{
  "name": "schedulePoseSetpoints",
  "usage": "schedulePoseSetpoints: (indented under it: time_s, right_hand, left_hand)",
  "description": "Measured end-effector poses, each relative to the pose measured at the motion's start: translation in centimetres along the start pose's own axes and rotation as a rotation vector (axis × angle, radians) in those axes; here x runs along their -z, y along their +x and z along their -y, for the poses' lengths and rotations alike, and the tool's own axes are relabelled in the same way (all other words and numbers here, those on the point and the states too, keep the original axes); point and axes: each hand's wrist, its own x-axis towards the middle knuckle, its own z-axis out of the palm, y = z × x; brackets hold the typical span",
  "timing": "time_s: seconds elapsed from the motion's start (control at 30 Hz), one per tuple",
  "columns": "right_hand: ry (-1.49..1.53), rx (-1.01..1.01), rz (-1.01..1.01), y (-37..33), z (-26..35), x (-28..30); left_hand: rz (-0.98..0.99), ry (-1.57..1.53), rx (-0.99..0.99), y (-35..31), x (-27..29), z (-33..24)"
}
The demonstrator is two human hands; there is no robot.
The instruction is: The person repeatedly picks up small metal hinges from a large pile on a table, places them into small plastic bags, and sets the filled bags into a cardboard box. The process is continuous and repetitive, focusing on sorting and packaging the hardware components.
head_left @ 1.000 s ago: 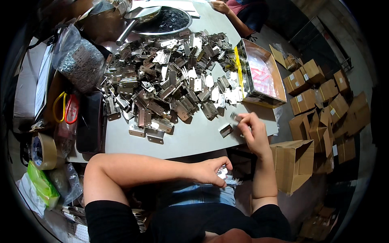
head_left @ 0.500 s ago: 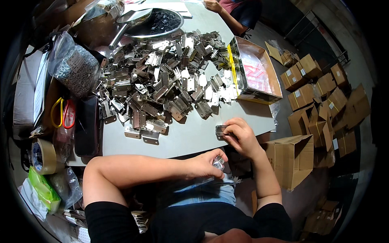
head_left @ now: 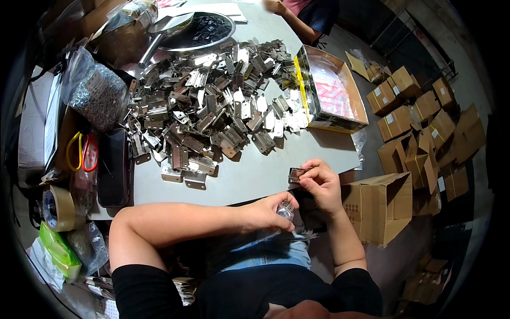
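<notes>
My right hand (head_left: 324, 187) is over the near right corner of the table, its fingers pinched on a small bent metal bracket (head_left: 295, 174). Close to my lap, just off the table's front edge, my left hand (head_left: 265, 213) is curled around a small clear plastic bag (head_left: 286, 210). Something shiny and metallic shows inside the bag, partly hidden by my fingers. Beyond both hands spreads a large heap of loose metal brackets (head_left: 212, 114), many with drilled holes, lying at all angles across the grey table (head_left: 255, 181).
An open carton (head_left: 363, 114) of clear bags with red stripes stands right of the heap. At the left lie a bag of screws (head_left: 101, 87), scissors (head_left: 89, 153), a dark case (head_left: 113, 167) and tape (head_left: 57, 208). Behind is a metal bowl (head_left: 229, 34); another person's arm (head_left: 300, 26) shows.
My right hand has lifted the bracket slightly and shifted a little right, turning it. The left hand stays nearly still around the bag. The view has shifted slightly.
</notes>
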Motion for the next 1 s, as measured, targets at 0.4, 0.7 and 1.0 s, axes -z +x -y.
schedulePoseSetpoints:
  time_s: [0.4,0.7,1.0]
  right_hand:
    - [0.337,-0.151,0.098,-1.3,1.1,-0.1]
    - [-0.104,0.011,0.157,-1.4,3.2,0.6]
    - [-0.434,0.194,0.503,-1.4,6.6,0.2]
  left_hand:
    - [-0.024,-0.016,-0.192,-0.1,-0.5,0.0]
    - [0.016,0.08,-0.253,-0.4,-0.7,-0.5]
    - [-0.062,0.367,-0.278,0.0,0.0,0.2]
